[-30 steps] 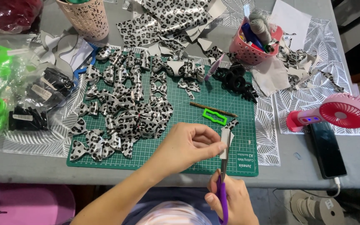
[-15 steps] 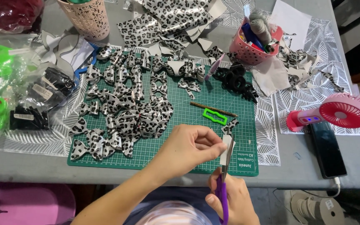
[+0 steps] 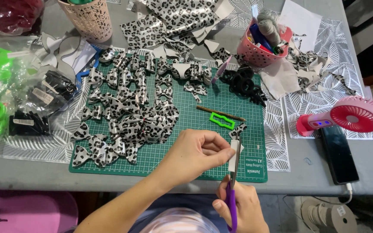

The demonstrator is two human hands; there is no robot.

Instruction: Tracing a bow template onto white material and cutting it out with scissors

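Pinching a small white strip [image 3: 234, 154] between thumb and fingertips, the left hand [image 3: 194, 156] holds it upright over the near right part of the green cutting mat [image 3: 173, 162]; the right hand [image 3: 241, 210] is closed round the purple handles of a pair of scissors [image 3: 234, 181], whose blades rise along the strip's right edge, though whether they bite into it cannot be told. Just above the strip lies a scrap of leopard-print material [image 3: 238, 128], and beyond it a bright green template [image 3: 222, 121] beside a thin brown pencil [image 3: 220, 113]; a heap of leopard-print bows [image 3: 128, 112] covers the mat's left and middle; black clips [image 3: 244, 85] sit at its far right corner. Behind them stands a pink basket [image 3: 262, 54] of tools and thread, and cut sheets of the same print [image 3: 173, 19] lie at the far edge; a perforated peach cup [image 3: 89, 17] stands far left. To the right, a pink hand fan [image 3: 346, 116] rests on a leaf-patterned placemat [image 3: 324, 92], with a dark phone [image 3: 337, 153] just near of it, plugged in. All this sits on a grey table [image 3: 298, 177]; clear bags [image 3: 26, 103] of black and green pieces crowd the left side, cut off by the frame; a purple seat [image 3: 26, 211] and a spool [image 3: 329, 213] show below the table edge; the right hand's fingers are partly out of view.
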